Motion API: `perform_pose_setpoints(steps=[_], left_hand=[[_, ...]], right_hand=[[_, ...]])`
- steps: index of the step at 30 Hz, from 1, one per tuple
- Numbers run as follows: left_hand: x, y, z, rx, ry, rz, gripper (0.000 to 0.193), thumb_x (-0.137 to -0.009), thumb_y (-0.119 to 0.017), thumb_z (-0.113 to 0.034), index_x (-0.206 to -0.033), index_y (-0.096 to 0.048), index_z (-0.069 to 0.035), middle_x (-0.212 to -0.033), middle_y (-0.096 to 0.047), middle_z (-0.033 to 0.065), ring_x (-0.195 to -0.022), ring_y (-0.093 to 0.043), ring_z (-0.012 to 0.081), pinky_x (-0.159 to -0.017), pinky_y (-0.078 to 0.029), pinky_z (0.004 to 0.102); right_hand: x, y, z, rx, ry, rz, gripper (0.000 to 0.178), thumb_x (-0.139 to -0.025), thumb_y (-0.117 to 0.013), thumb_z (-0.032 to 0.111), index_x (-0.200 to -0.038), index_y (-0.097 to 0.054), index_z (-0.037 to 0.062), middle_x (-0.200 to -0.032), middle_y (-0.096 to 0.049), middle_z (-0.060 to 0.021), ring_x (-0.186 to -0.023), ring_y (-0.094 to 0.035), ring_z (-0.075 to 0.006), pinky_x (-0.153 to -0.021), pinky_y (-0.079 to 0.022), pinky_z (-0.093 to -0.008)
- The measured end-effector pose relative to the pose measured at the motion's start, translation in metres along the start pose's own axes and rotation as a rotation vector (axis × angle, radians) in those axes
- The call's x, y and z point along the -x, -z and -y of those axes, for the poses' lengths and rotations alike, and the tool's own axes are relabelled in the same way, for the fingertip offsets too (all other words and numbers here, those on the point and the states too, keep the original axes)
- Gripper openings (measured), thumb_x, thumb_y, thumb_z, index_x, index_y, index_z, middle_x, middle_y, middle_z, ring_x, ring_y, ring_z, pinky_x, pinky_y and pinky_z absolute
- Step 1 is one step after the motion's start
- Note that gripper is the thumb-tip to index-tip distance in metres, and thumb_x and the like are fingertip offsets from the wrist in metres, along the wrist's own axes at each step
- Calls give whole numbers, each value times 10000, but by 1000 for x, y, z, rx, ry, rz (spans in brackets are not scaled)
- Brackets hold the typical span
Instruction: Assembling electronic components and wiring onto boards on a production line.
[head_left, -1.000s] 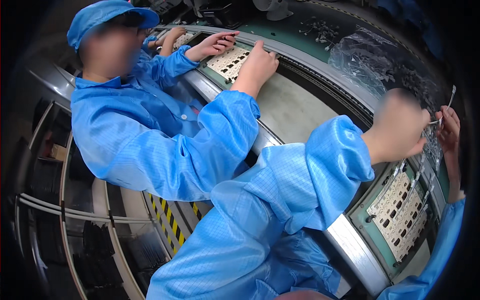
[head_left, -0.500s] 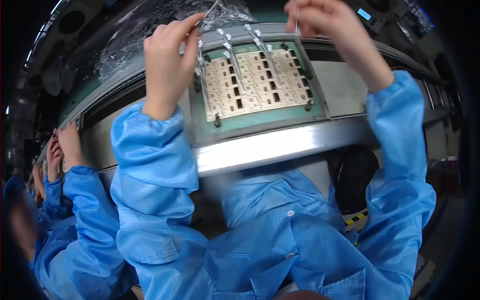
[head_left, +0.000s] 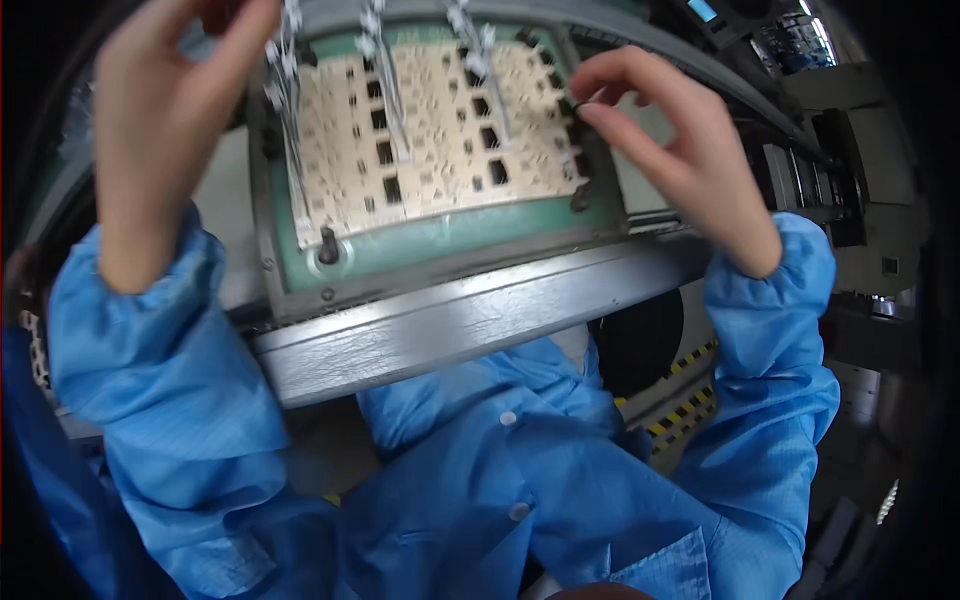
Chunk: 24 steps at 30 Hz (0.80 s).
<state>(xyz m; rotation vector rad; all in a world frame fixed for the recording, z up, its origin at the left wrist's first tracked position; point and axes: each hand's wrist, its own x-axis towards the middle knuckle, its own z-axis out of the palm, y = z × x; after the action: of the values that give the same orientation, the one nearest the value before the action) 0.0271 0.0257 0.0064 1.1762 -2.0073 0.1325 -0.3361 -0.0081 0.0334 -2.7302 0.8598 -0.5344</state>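
Observation:
A beige panel board (head_left: 440, 140) with several small rectangular cutouts lies in a green carrier tray (head_left: 440, 245). Three strips of small silvery parts (head_left: 385, 60) lie across the board from its far edge. My left hand (head_left: 165, 130) is raised over the tray's left side, its fingertips pinched at the top end of the leftmost strip (head_left: 285, 100). My right hand (head_left: 680, 160) hovers at the board's right edge, thumb and forefinger closed on a tiny dark part (head_left: 583, 100). Both forearms wear blue sleeves.
The tray sits on a conveyor with a grey metal rail (head_left: 450, 325) along its near side. Dark machinery (head_left: 810, 170) stands to the right. Yellow-and-black floor tape (head_left: 680, 410) shows below. Another person's blue sleeve (head_left: 20, 430) is at the far left.
The view swung from the person on my left to the tray in front of me. The tray now looks closer, and my right hand dropped from the far edge to the board's right edge.

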Motion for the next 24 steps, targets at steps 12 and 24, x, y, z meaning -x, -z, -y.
perform_pose_setpoints(steps=[12,24], left_hand=[[-12,-26,-58,284,37,172,429,-912,-726,-174,-1300,-592,-48,-1289,-622,118,-1216,-572,267,-999,-455,370],[-27,-28,-60,376,-70,369,725,-864,-779,-229,-1482,-449,-40,-1479,-500,182,-1374,-455,387,-1127,-372,465]], right_hand=[[22,-18,3,216,-71,63,153,-835,-738,77,-943,-648,17,-952,-593,-96,-940,-582,-274,-823,-472,-357],[5,2,24,-785,-575,-241,172,-971,-625,104,-1076,-591,-28,-922,-712,-151,-847,-690,-170,-750,-545,-256]])
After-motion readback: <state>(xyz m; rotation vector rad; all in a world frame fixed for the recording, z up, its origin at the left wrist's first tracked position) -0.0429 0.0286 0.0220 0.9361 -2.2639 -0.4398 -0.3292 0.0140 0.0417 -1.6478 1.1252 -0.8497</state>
